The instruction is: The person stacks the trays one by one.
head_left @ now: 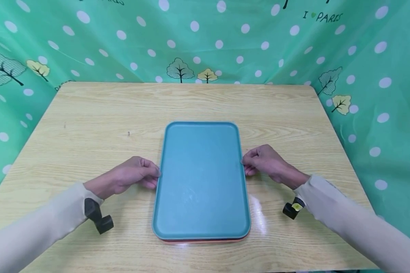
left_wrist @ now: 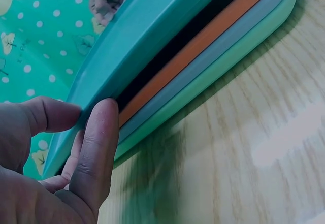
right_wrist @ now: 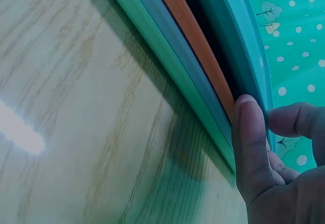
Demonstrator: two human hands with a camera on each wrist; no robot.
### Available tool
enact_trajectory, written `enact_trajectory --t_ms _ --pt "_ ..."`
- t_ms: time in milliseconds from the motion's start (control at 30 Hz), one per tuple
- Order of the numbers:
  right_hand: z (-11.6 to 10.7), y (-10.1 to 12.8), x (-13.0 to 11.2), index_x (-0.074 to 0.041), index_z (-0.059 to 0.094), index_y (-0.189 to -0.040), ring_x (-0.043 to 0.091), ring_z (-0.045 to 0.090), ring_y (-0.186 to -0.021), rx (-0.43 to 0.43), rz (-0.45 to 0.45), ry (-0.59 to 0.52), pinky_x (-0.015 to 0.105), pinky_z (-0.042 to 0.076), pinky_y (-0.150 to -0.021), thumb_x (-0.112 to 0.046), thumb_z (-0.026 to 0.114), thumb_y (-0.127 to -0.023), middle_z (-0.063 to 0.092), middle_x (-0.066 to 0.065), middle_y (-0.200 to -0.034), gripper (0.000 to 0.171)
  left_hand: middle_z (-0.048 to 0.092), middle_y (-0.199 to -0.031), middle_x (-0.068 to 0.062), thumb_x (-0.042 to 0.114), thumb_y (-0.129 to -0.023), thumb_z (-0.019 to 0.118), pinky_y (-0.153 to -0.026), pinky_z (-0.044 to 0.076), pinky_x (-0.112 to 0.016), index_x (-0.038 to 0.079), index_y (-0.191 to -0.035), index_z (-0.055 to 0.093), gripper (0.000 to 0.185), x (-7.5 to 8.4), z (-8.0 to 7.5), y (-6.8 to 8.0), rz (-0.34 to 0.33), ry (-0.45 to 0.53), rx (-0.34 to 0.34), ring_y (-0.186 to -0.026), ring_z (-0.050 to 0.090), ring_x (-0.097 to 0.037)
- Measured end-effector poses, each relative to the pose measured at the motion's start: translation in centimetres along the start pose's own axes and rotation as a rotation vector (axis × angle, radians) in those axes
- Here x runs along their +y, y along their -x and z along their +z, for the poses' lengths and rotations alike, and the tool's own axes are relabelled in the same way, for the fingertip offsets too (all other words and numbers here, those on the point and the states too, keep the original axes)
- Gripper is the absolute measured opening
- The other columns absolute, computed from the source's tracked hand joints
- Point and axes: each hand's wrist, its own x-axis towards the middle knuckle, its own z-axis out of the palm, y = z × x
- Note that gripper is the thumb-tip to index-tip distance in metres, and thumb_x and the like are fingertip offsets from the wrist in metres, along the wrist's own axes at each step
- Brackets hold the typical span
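Mid-table on the pale wooden table (head_left: 89, 113): a stack of rectangular plastic trays, topmost teal tray (head_left: 201, 178) over orange tray (left_wrist: 203, 41), grey and mint ones. Left hand (head_left: 130, 176) and right hand (head_left: 264, 161) pinching the teal tray's opposite long edges. Behind the table, green polka-dot curtain (head_left: 225, 38).

lower trays (left_wrist: 203, 46): hidden under top tray (head_left: 202, 178) in head view, only orange sliver at near edge
left hand (left_wrist: 56, 168): cut off by wrist-view frame
right hand (right_wrist: 277, 168): cut off likewise, fingertips under rim unseen
tray count: unclear
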Motion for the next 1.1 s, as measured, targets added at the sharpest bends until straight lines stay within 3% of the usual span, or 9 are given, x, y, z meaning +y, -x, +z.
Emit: enact_trajectory --t_ms 600,1100 --pt "0.24 0.35 0.03 0.010 0.067 -0.094 0.013 0.068 -0.064 0.003 0.009 0.072 0.032 0.062 -0.069 -0.002 0.061 -0.090 0.071 0.009 -0.073 0.014 0.073 -0.080 -0.005 0.005 -0.092 0.062 -0.075 0.061 -0.029 -0.006 -0.101 0.064 0.015 -0.69 0.16 0.07 0.004 0.010 -0.008 -0.073 0.071 -0.012" --pt "0.30 0.51 -0.02 0.010 0.068 -0.094 0.012 0.067 -0.062 0.030 0.002 0.065 0.028 0.061 -0.065 -0.001 0.062 -0.088 0.070 0.008 -0.070 0.014 0.076 -0.081 -0.008 0.005 -0.089 0.068 -0.074 0.061 -0.028 -0.007 -0.105 0.069 0.020 -0.68 -0.17 0.11 0.001 0.042 -0.027 -0.073 0.073 -0.013"
